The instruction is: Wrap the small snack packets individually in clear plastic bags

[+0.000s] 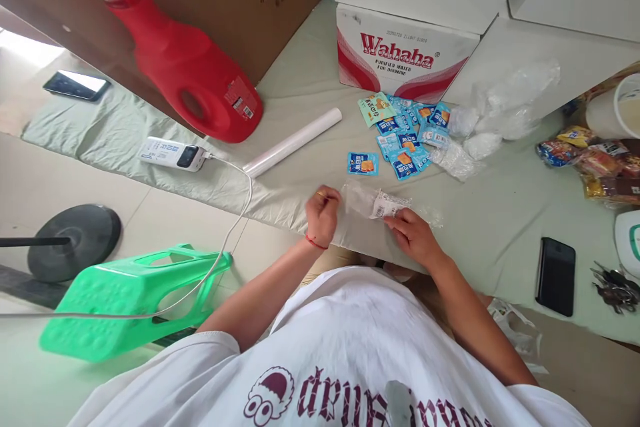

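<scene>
A clear plastic wrapper (361,199) with a white printed label (393,204) lies near the table's front edge. My right hand (411,233) pinches the label's lower right side between thumb and fingers. Just left of the wrapper, my left hand (323,213) is closed, fingers curled together; what it holds, if anything, is too small to make out. Beyond the hands, one blue snack packet (363,163) lies apart from a pile of blue packets (404,155). A pale green packet (376,109) rests at the back of that pile.
Crumpled clear wrappers (483,145) lie right of the packets, before a Wahaha box (400,57). A white roll (295,141), red bottle (193,73) and cabled power bank (171,153) stand or lie left. A black phone (557,276) and keys (616,288) lie right.
</scene>
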Demonstrator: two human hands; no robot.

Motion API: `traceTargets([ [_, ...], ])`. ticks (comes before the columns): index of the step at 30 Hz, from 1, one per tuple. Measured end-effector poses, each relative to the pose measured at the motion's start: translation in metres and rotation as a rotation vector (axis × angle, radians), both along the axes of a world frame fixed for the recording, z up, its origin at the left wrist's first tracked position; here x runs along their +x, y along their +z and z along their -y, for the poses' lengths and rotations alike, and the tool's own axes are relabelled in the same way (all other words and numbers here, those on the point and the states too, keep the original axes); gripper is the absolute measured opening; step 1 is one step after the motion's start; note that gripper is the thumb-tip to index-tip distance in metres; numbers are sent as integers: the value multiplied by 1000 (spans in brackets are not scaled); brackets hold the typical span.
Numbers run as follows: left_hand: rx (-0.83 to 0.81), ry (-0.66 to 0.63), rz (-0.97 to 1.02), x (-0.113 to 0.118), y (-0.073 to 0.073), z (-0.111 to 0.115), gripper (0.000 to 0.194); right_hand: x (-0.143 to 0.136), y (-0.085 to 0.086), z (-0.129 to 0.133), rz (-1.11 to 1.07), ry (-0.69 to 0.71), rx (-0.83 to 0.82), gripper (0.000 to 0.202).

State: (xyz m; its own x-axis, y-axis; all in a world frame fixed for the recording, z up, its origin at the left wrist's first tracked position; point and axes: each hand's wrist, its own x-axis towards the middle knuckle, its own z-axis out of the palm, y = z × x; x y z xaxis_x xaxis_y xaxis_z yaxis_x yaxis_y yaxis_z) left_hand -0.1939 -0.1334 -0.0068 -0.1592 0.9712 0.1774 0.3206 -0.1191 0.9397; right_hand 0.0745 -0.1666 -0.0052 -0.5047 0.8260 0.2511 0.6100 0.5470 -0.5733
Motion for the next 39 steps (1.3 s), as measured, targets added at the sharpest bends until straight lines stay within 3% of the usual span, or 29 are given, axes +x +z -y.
traceTargets([
  [2,-116,225,70,-3,5,-17,25,-1,2,1,-4,7,10,33],
  [3,-180,246,87,-2,9,-25,33,-2,4,2,-1,17,15,32],
  [7,-409,-34,-105,14,22,-42,82,-4,10,5,-54,-6,-43,31],
  [9,-460,-100,-296,21,27,-42,91,-5,11,6,-98,-48,-97,39],
  [10,-476,-122,-367,23,28,-41,83,-5,12,5,-101,-65,-116,45],
  [13,-523,-183,-413,22,31,-36,27,-9,12,2,-14,-86,-144,53],
  [15,-487,-178,-333,23,34,-32,14,-14,12,-2,54,-102,-163,48],
  [17,-406,-182,-230,30,38,-25,12,-18,14,-6,80,-116,-181,45],
  [20,-282,-336,-210,54,44,-12,14,-21,15,-9,44,-129,-202,38],
  [23,-135,-470,-394,79,42,-2,27,-16,16,-6,-95,-155,-295,25],
  [26,-46,-531,-643,89,35,2,38,0,18,0,-414,-158,-527,31],
  [28,-45,-549,-812,90,31,3,43,15,20,3,-614,-278,-605,39],
  [29,-46,-554,-886,90,29,3,45,24,20,2,-664,-412,-570,40],
  [31,-22,-573,-997,91,29,4,48,39,18,-2,-587,-728,-376,42],
  [33,15,-586,-1062,95,30,6,46,52,13,-8,-330,-912,-186,49],
  [36,51,-602,-1101,101,32,9,42,61,3,-13,18,-837,-151,47],
  [39,41,-619,-1094,102,34,11,43,64,3,-7,62,-688,-185,31],
])
